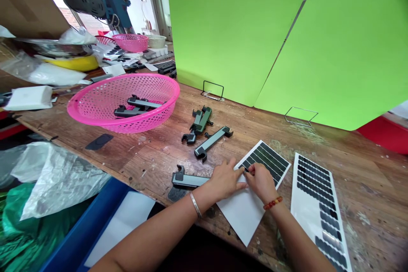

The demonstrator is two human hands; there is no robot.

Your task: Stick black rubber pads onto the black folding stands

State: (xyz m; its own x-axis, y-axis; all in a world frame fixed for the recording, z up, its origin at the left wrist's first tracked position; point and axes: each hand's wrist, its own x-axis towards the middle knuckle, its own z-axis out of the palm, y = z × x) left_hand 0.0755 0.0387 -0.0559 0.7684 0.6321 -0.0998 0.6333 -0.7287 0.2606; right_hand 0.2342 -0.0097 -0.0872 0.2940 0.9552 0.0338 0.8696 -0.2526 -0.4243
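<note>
A white sheet of black adhesive strips (267,159) lies on the bench, its lower part bare white. My left hand (225,179) rests on its left side, fingers apart. The thumb and fingers of my right hand (262,182) pinch at the end of a black strip on the sheet, close to my left fingertips. Beside my left wrist lies a grey-and-black clamp-like bar (191,180) with a hooked end, partly hidden by the arm. Another such bar (214,141) is farther up the bench, next to a pair of crossed bars (201,122).
A pink mesh basket (149,125) at left holds more bars. To the right lies a second sheet of black stickers (306,208), partly used. Green panels (255,29) stand along the back, with wire stands (301,117) before them. A blue bin (86,225) sits below the front edge.
</note>
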